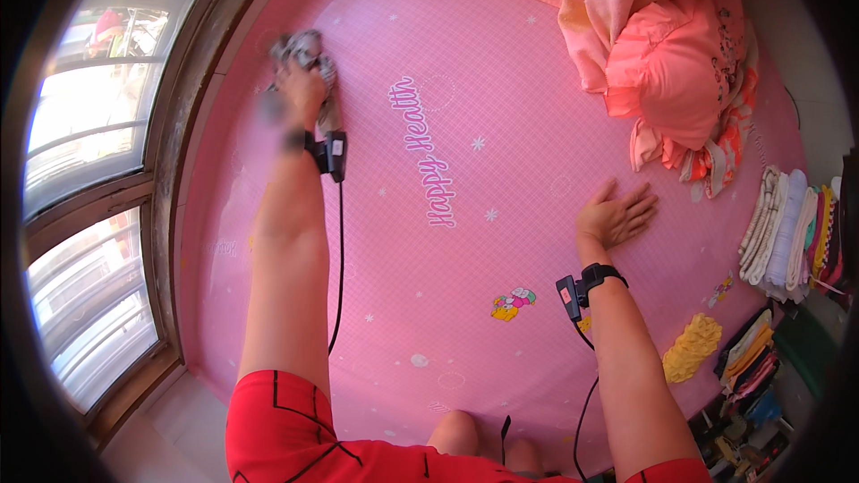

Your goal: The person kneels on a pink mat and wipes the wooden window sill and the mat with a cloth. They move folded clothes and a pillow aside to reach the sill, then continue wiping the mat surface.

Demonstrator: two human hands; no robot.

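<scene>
My left hand (pixel 301 89) presses a crumpled grey patterned cloth (pixel 309 47) onto the far left of a pink mattress (pixel 463 168), near the window side. Part of that hand is blurred, and its fingers are bunched into the fabric. On the right, my right hand (pixel 614 215) lies flat on the mattress with fingers spread and nothing in it. The mattress cover bears printed cartoon figures, snowflakes and lettering. Each of my wrists carries a black strap with a small cabled device.
A heap of coral bedding (pixel 671 74) lies at the far right. Folded cloths (pixel 782 228) stand stacked along the right edge, above a second folded pile (pixel 748 352). A yellow ruffled item (pixel 692 349) rests nearby. A wooden-framed window (pixel 151 215) borders the left.
</scene>
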